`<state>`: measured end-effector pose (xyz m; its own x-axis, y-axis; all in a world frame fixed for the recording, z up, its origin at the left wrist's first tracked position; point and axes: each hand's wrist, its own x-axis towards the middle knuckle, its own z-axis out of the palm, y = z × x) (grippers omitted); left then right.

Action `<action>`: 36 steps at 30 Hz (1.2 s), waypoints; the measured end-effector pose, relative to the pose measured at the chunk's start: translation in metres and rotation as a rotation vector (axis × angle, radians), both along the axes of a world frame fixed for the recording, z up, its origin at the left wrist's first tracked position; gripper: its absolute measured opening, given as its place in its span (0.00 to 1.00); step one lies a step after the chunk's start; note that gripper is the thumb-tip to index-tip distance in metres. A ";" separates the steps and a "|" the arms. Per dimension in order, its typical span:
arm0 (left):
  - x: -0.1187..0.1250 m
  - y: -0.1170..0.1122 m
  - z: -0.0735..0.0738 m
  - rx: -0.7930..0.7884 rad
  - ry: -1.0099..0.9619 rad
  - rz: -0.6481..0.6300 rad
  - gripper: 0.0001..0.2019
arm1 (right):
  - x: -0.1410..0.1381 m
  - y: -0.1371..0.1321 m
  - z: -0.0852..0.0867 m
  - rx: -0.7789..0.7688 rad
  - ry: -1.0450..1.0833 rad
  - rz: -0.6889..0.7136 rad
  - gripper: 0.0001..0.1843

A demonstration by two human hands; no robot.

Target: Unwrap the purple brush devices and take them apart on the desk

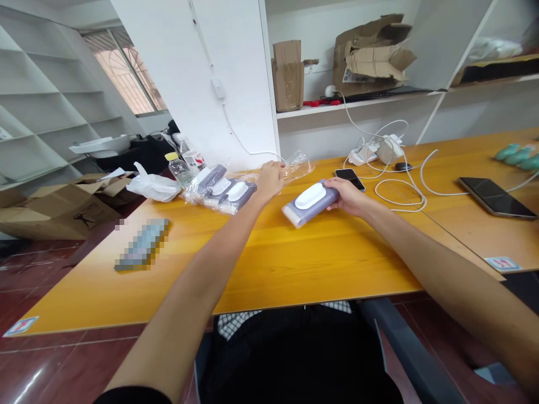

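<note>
My right hand [346,196] is closed on the far right end of a wet wipes pack [291,215], holding it tilted over the table. The pack is greyish purple with a white oval lid [310,196] facing up. Further back, my left hand [270,178] has its fingers curled on a clear plastic wrapper [300,166], which spreads out to the right of it. Beside my left wrist lie more packs of the same kind, among them one with a white lid [237,191], partly inside crinkled clear plastic. My left forearm and hand hide part of this pile.
A bottle with a yellow cap [179,170] and a white plastic bag [154,185] stand left of the pile. A pixelated flat object [143,245] lies at the left. Phone [349,179], white cables [398,193] and a tablet [497,197] occupy the right. Cardboard boxes [287,76] sit on the shelf.
</note>
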<state>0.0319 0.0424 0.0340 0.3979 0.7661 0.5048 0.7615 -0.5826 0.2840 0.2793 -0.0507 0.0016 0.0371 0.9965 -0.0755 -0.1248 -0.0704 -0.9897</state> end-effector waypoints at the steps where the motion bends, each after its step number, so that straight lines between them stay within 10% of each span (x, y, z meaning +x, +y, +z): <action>1: -0.004 -0.004 0.002 0.043 -0.017 -0.016 0.20 | -0.001 -0.001 0.001 -0.006 0.000 0.012 0.10; 5: -0.030 -0.041 0.000 0.158 -0.063 -0.170 0.15 | -0.006 -0.005 0.001 -0.034 -0.003 0.063 0.08; 13: -0.096 -0.123 -0.033 -0.127 0.000 -0.359 0.25 | -0.025 -0.023 0.001 -0.031 -0.299 0.240 0.14; 20: -0.117 -0.121 -0.036 -0.257 0.033 -0.308 0.39 | -0.031 -0.031 0.004 0.415 -1.007 0.410 0.19; 26: -0.118 -0.123 -0.025 -0.384 0.045 -0.349 0.47 | -0.029 -0.027 -0.002 0.490 -1.000 0.429 0.24; 36: -0.133 -0.111 -0.026 -0.567 -0.139 -0.408 0.29 | -0.029 -0.022 -0.007 0.561 -1.027 0.390 0.30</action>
